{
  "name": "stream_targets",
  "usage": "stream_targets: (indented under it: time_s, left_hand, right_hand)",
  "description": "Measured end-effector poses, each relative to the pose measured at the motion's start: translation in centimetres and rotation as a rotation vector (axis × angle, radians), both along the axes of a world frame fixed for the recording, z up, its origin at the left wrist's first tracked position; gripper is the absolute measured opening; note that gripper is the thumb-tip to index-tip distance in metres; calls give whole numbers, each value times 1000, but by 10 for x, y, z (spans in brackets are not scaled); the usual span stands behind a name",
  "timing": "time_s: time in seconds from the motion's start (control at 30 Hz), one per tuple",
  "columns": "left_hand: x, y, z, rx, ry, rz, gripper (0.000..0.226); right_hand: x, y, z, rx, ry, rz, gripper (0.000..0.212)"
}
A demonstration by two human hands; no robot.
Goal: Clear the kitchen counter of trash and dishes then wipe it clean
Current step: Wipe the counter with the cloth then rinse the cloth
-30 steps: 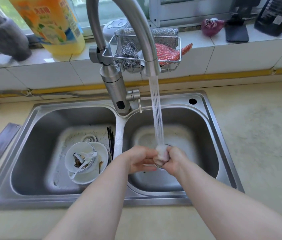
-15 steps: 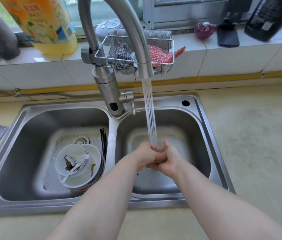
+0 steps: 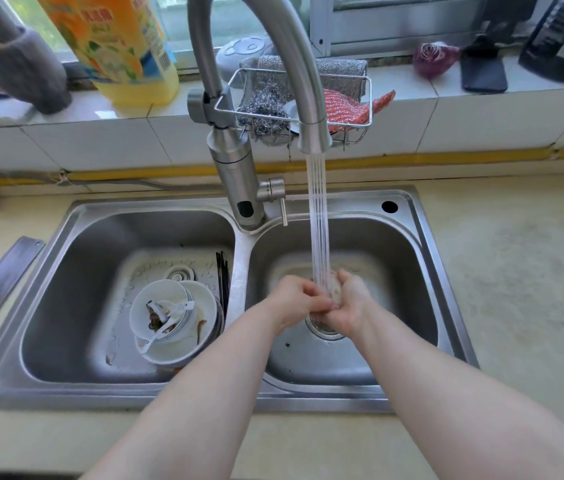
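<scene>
Both my hands meet in the right basin of a steel double sink (image 3: 429, 244), under water running from the tall faucet (image 3: 311, 98). My left hand (image 3: 294, 299) and my right hand (image 3: 351, 306) are pressed together around a small pale wad (image 3: 335, 292) that looks like a cloth; most of it is hidden by my fingers. The stream (image 3: 318, 220) lands on it, above the drain (image 3: 323, 330). In the left basin sit stacked dirty white bowls (image 3: 176, 323) with a spoon and food scraps, and dark chopsticks (image 3: 223, 282) lie beside them.
A cleaver (image 3: 3, 275) lies on the counter left of the sink. The beige counter (image 3: 516, 271) stretches to the right. A wire rack (image 3: 349, 109) on the faucet holds steel wool and a red cloth. A yellow detergent bottle (image 3: 117, 46) stands on the sill.
My hands stay under the stream, rubbing and squeezing the wad; they have shifted slightly against each other. The camera view has moved a little.
</scene>
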State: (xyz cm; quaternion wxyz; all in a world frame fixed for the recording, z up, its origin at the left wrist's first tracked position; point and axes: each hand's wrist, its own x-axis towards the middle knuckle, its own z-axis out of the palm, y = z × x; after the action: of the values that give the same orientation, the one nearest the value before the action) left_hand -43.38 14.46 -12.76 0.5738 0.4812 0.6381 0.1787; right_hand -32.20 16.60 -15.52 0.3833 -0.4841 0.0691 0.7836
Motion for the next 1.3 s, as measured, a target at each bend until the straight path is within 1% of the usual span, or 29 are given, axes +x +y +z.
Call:
stream_targets:
  time_s: [0.03,0.07,0.13,0.17,0.23,0.27,0.3,0.37,0.43,0.5,0.57,0.63,0.67,0.7,0.77,0.8,0.87,0.9,0.93,1.0,1.07,1.1,1.13,1.17,1.23,1.27,1.3]
  left_hand:
    - [0,-1,2,-43,-49,-54,7]
    - [-2,-2,4,-92,-117,-64,8]
    - [-5,-4,10,-129,-194,45,9]
    - [-8,-4,9,-111,-178,136,16]
    - [-12,-3,1,-112,-147,252,42]
    - [-11,-4,0,-146,-164,251,51]
    - [-9,-5,-1,-181,-191,214,52]
    - [-2,-5,0,-157,-182,169,39]
    - [4,-3,1,-62,-156,215,23]
    - [11,-4,4,-53,-197,197,15]
    - [17,-6,8,-75,-150,178,11]
    - [15,-2,5,-17,2,322,10]
    - [12,0,3,-5,48,404,12]
    - [9,0,3,-50,33,440,17]
    - [4,-3,4,-223,-101,367,26]
    - [4,-6,5,-253,-147,303,27]
    - [7,-11,4,-172,-150,228,22]
    - [8,-12,2,-110,-119,208,17]
    - [9,-14,1,-63,-87,179,12]
    - [10,-15,2,-47,-57,52,8]
    - [6,-13,12,-102,-36,-129,17]
    - [2,-11,18,-112,-10,-158,22]
    - [-4,-8,22,-92,33,-110,24]
    - [-11,-3,23,-54,85,-1,24]
    - [-28,4,18,4,187,210,16]
    - [-32,5,16,-4,211,233,12]
    - [-33,5,16,-25,219,206,11]
  right_hand:
    - [3,-1,1,12,-9,8,42]
    - [8,-3,2,31,-15,27,43]
    - [14,-9,1,57,14,60,49]
    - [16,-12,0,62,29,59,51]
    - [18,-16,-2,32,61,11,50]
    - [20,-18,-3,10,55,-3,49]
    - [21,-20,-6,-3,37,-13,48]
    - [22,-24,-4,-17,17,16,52]
    - [22,-25,-6,-26,-1,52,60]
    - [19,-25,-2,-11,21,34,60]
    - [13,-25,7,-11,46,-42,49]
    - [6,-22,8,-27,62,-72,33]
    - [5,-21,8,-18,55,-60,27]
    - [5,-21,8,-6,29,-40,25]
    - [9,-22,11,18,-20,61,23]
    - [9,-24,15,24,-40,132,23]
    - [10,-27,15,-10,-114,221,29]
    - [11,-28,13,-20,-126,224,33]
    - [12,-28,11,-21,-110,213,37]
    - [13,-31,11,4,-57,196,41]
    - [13,-33,8,21,-31,160,38]
    - [13,-33,6,18,-38,144,36]
    - [10,-32,4,12,-49,126,34]
    - [8,-31,5,3,-56,100,36]
    - [5,-23,7,-9,-63,12,37]
    - [3,-18,9,-6,-71,-12,36]
    - [2,-15,13,-7,-68,-15,33]
